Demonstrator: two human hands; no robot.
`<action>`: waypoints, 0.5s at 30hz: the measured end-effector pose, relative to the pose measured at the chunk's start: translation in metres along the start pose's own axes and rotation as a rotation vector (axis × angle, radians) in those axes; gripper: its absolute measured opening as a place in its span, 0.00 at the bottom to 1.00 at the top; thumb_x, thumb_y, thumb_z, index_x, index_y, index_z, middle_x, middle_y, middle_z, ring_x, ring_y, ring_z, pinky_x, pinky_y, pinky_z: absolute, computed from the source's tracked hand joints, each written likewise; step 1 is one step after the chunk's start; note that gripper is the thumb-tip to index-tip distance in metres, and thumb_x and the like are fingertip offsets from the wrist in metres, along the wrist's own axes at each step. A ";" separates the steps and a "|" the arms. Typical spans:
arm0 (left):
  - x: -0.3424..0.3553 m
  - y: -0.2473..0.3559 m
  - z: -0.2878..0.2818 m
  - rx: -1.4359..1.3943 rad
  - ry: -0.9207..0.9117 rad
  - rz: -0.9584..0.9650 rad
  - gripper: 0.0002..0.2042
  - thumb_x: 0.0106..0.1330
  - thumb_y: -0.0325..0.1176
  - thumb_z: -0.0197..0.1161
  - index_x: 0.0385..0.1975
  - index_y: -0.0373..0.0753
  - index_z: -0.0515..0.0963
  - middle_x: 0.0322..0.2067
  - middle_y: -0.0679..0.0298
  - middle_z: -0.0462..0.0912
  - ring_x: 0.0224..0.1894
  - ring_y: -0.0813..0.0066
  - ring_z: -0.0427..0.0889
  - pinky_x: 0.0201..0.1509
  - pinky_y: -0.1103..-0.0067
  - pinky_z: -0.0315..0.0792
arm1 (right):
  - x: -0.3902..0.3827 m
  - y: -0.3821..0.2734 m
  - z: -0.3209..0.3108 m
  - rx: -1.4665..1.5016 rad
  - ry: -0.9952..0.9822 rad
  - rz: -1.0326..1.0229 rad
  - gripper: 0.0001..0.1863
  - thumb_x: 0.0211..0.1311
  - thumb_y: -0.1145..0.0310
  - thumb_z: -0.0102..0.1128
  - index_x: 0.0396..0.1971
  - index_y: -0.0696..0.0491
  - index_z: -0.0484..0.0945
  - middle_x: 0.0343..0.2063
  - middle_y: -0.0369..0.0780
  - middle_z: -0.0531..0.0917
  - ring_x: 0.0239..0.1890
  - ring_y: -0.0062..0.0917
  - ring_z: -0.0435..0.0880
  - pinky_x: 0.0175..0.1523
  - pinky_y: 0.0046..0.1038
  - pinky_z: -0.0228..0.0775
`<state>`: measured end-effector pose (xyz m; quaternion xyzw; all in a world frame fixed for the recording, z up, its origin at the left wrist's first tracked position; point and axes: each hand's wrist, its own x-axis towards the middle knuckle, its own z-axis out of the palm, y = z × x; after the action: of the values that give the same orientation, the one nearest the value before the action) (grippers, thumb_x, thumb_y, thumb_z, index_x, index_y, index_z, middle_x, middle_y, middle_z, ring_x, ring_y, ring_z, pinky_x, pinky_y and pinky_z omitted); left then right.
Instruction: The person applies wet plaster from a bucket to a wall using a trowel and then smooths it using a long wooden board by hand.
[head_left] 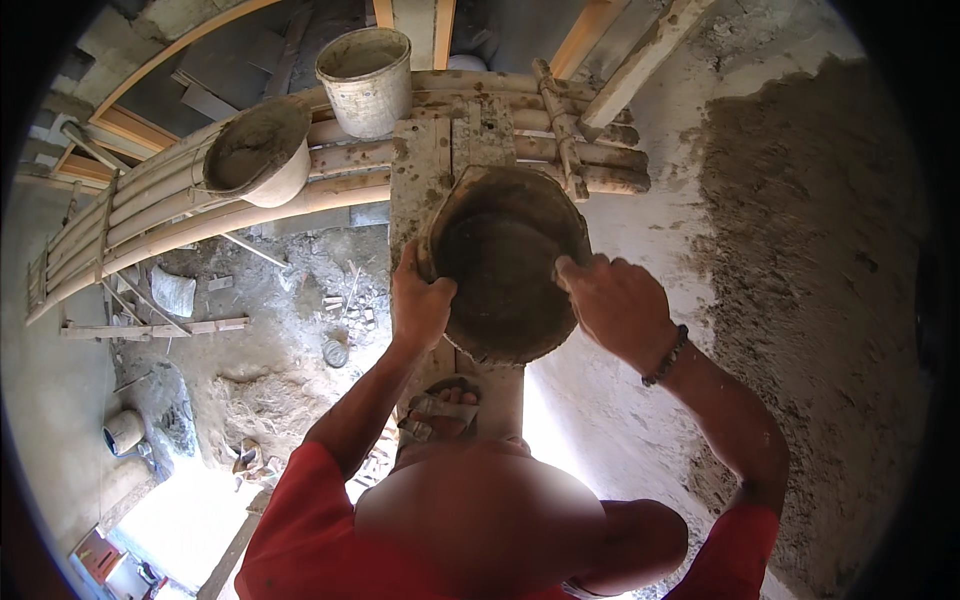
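I see this from my own head, through the left one of two side-by-side cameras, looking steeply down with the picture upright. It sits close to me: my red sleeves (300, 515) come in large at the lower edge, and my left hand (422, 305) and right hand (622, 308) are near, around the middle of the frame. I look down into the bucket (505, 188) at the centre; the bamboo poles (350, 192) cross farther off, upper left, and the ground (250, 290) lies well below them at left. The wall (800, 240) runs close along the right. The fisheye lens bends the poles into an arc, and black closes off the corners.
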<state>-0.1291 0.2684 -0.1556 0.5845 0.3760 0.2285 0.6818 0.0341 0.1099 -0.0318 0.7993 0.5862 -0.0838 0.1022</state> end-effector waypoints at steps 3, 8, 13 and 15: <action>-0.004 0.019 0.001 0.045 0.020 -0.011 0.28 0.46 0.21 0.52 0.54 0.26 0.68 0.40 0.54 0.81 0.40 0.69 0.80 0.47 0.78 0.73 | 0.038 0.004 0.015 -0.154 0.127 0.002 0.06 0.57 0.69 0.54 0.28 0.51 0.80 0.21 0.41 0.81 0.25 0.32 0.84 0.28 0.31 0.76; 0.013 -0.012 -0.010 0.148 0.091 0.016 0.32 0.46 0.22 0.54 0.57 0.23 0.65 0.41 0.51 0.81 0.41 0.67 0.81 0.46 0.76 0.74 | 0.044 -0.016 0.047 -0.044 -0.008 -0.117 0.07 0.53 0.71 0.55 0.23 0.50 0.83 0.20 0.41 0.82 0.27 0.32 0.85 0.32 0.34 0.78; 0.016 -0.021 -0.029 0.012 0.034 0.013 0.32 0.46 0.20 0.54 0.58 0.24 0.65 0.43 0.52 0.81 0.41 0.67 0.81 0.46 0.77 0.75 | 0.046 -0.025 0.033 0.014 -0.200 -0.218 0.06 0.51 0.71 0.56 0.22 0.52 0.83 0.23 0.43 0.84 0.29 0.35 0.86 0.35 0.36 0.79; 0.021 -0.030 -0.033 -0.026 0.020 -0.070 0.31 0.47 0.20 0.54 0.58 0.25 0.65 0.43 0.52 0.81 0.42 0.68 0.81 0.47 0.77 0.75 | 0.048 -0.026 0.034 0.074 -0.296 -0.201 0.06 0.51 0.70 0.57 0.23 0.52 0.83 0.23 0.44 0.84 0.30 0.37 0.86 0.36 0.37 0.79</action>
<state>-0.1457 0.2983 -0.1907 0.5596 0.3999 0.2153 0.6932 0.0236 0.1530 -0.0790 0.7188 0.6383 -0.2317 0.1488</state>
